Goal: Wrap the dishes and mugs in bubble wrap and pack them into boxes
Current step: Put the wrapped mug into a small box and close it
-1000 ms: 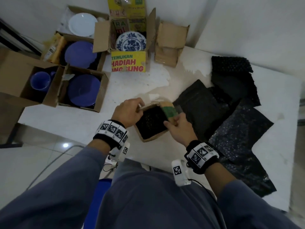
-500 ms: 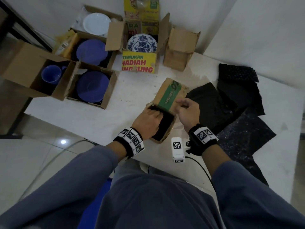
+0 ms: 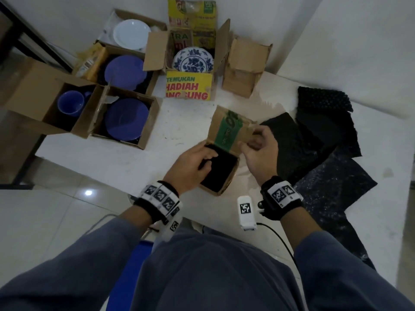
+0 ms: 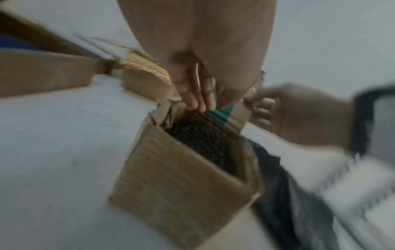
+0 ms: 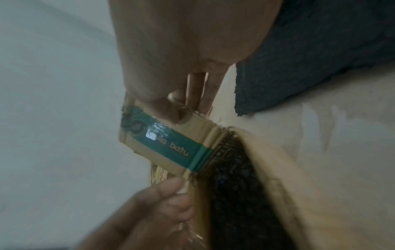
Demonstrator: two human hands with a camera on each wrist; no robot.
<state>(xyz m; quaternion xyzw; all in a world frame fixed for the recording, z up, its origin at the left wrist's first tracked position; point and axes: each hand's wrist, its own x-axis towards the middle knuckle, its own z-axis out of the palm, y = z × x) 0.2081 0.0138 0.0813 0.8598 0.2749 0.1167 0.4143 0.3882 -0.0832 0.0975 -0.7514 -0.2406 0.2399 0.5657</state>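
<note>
surface: white tabletop (image 3: 184, 140), pale wall at twelve o'clock.
box in hand: small brown cardboard box with green tape (image 3: 221, 162), centre, holding a black bubble-wrapped bundle (image 3: 221, 170).
left hand (image 3: 190, 168): fingers curled over the near rim.
right hand (image 3: 260, 151): pinching the taped flap.
step: closing it; next, fold the flap down.
count: six other boxes from nine to twelve o'clock; four plates, one blue mug (image 3: 70, 104).

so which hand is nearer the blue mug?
Left. The left hand is at the small box's left rim, on the blue mug's side; the right hand pinches the flap farther away.
</note>
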